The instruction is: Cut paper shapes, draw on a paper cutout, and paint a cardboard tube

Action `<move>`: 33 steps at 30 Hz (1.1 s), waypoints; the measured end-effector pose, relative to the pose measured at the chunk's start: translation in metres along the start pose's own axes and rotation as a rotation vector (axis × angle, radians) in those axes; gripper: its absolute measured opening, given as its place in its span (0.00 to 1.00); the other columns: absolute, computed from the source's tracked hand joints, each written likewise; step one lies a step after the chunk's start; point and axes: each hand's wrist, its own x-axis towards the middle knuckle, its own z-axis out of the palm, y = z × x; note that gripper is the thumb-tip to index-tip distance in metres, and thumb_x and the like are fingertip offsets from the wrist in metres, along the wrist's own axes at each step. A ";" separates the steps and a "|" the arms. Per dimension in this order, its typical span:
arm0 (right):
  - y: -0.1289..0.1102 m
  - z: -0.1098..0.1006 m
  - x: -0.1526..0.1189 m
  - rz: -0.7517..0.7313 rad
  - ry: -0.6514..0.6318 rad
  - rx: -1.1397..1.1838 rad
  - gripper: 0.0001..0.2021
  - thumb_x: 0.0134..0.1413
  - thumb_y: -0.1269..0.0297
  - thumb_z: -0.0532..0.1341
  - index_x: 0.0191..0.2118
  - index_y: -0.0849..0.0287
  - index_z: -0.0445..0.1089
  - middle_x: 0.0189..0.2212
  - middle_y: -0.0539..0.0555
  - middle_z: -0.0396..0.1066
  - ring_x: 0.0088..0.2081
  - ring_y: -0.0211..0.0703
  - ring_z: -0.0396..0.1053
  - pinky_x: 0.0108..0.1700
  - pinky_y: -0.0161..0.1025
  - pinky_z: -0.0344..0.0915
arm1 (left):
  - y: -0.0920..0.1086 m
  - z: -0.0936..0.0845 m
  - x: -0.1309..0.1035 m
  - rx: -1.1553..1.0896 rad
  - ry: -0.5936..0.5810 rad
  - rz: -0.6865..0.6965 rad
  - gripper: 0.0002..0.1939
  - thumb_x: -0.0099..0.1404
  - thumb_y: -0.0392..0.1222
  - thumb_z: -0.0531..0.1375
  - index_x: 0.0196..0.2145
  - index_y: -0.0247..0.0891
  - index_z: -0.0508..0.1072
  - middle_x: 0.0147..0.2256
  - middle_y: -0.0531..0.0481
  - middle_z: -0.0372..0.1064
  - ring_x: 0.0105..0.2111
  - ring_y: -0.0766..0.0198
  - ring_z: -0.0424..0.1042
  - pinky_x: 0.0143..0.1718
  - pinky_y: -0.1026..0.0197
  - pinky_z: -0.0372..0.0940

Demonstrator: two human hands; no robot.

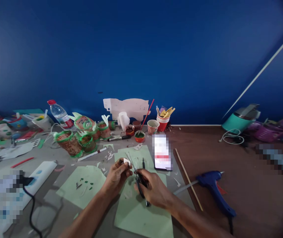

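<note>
My left hand pinches a small piece of white paper between thumb and fingers. Close by on the right, my right hand is wrapped round the black handles of a pair of scissors. The scissors' narrow blades point up and left, beside the white piece. Both hands are above a pale green sheet. A dark pen lies partly under my right hand. Another green sheet with small dark green bits lies to the left.
A blue glue gun and a wooden stick lie right. Behind the hands are a lit phone, paint cups, a red-and-white cup and green-rimmed brown pots. A bottle stands back left.
</note>
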 end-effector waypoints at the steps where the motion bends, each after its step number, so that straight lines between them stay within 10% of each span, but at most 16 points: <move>1: 0.000 0.000 0.000 0.003 0.005 -0.004 0.08 0.50 0.67 0.58 0.38 0.60 0.67 0.22 0.47 0.63 0.25 0.36 0.60 0.25 0.30 0.52 | 0.000 -0.001 0.000 0.001 0.001 -0.001 0.13 0.50 0.42 0.70 0.26 0.35 0.70 0.23 0.56 0.67 0.18 0.75 0.62 0.27 0.68 0.62; 33: -0.002 0.001 -0.002 -0.035 0.025 -0.172 0.08 0.49 0.66 0.60 0.38 0.58 0.68 0.28 0.51 0.72 0.28 0.40 0.67 0.29 0.31 0.56 | -0.003 0.000 0.001 0.034 0.015 -0.023 0.14 0.48 0.45 0.70 0.23 0.37 0.69 0.19 0.57 0.61 0.18 0.72 0.58 0.25 0.66 0.58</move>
